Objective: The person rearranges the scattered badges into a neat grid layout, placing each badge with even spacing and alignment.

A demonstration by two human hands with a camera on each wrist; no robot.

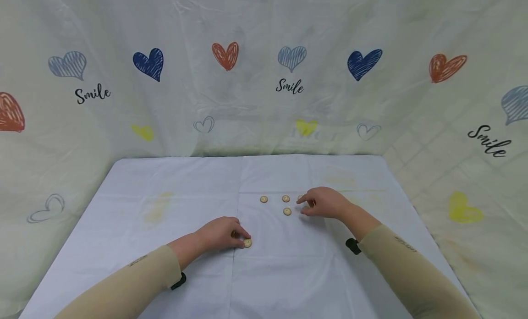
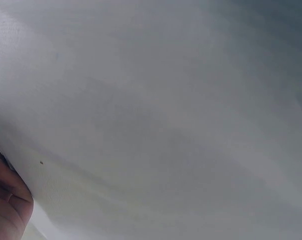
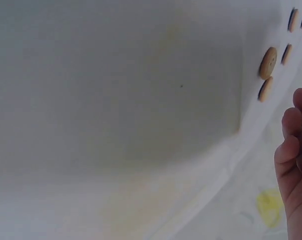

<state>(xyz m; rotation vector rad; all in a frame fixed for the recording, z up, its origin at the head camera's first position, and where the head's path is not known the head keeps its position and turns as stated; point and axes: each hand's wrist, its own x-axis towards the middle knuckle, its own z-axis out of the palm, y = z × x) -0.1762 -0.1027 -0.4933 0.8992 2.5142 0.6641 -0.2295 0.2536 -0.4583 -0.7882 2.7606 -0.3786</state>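
Observation:
Several small round wooden buttons lie on the white-covered table. My left hand [image 1: 220, 233] pinches one button [image 1: 247, 243] between thumb and index finger, low over the cloth near the centre crease. Farther back, my right hand [image 1: 326, 202] hovers with fingers loosely bent and nothing held. Its index fingertip overlaps a partly hidden button [image 1: 299, 198]. Left of that hand are a back button [image 1: 286, 198], a nearer button [image 1: 287, 211] and a leftmost button [image 1: 263, 199]. The right wrist view shows the right fingers [image 3: 291, 150] apart from a button with small holes [image 3: 269, 63].
A white cloth [image 1: 198, 186] with fold creases and faint yellow patches covers the table. Behind and beside it hangs a pale sheet [image 1: 255, 103] printed with hearts and "Smile". Dark straps [image 1: 353, 246] show beneath both wrists, by beige sleeves [image 1: 404, 268].

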